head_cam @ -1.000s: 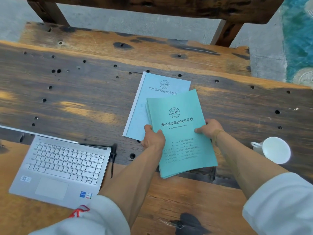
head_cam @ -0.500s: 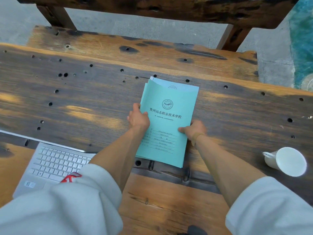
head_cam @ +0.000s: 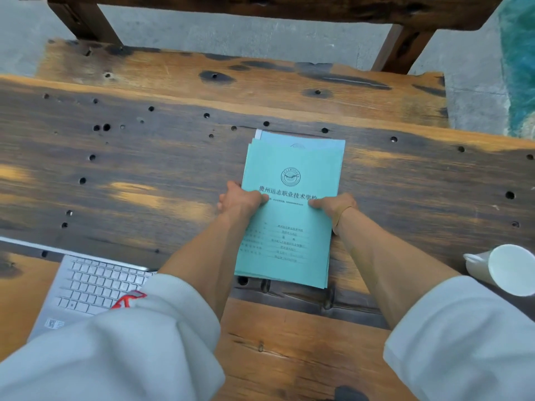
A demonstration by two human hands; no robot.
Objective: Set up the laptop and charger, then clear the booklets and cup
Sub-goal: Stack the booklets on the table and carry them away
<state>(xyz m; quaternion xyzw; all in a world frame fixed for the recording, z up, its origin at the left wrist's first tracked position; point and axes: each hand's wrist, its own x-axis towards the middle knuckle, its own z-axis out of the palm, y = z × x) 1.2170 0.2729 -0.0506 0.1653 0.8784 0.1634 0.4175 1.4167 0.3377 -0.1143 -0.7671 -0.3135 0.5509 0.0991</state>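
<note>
A stack of booklets point(head_cam: 291, 160) lies on the dark wooden table point(head_cam: 139, 169), the teal ones on top and a pale blue one peeking out at the far edge. My left hand point(head_cam: 238, 199) grips the stack's left edge with the thumb on the cover. My right hand point(head_cam: 335, 205) grips the right edge the same way. The open silver laptop point(head_cam: 86, 285) sits at the near left, partly hidden by my left sleeve. A white cup point(head_cam: 509, 269) lies on its side at the right edge. No charger is in view.
A wooden bench point(head_cam: 231, 79) runs along the table's far side, with its dark backrest beam point(head_cam: 289, 7) above. Grey floor shows beyond it. The tabletop has many small holes and a dark groove near the front.
The teal booklets went from held up near me to lying on the pale blue booklet farther out on the table. Both hands slid forward along the stack's edges.
</note>
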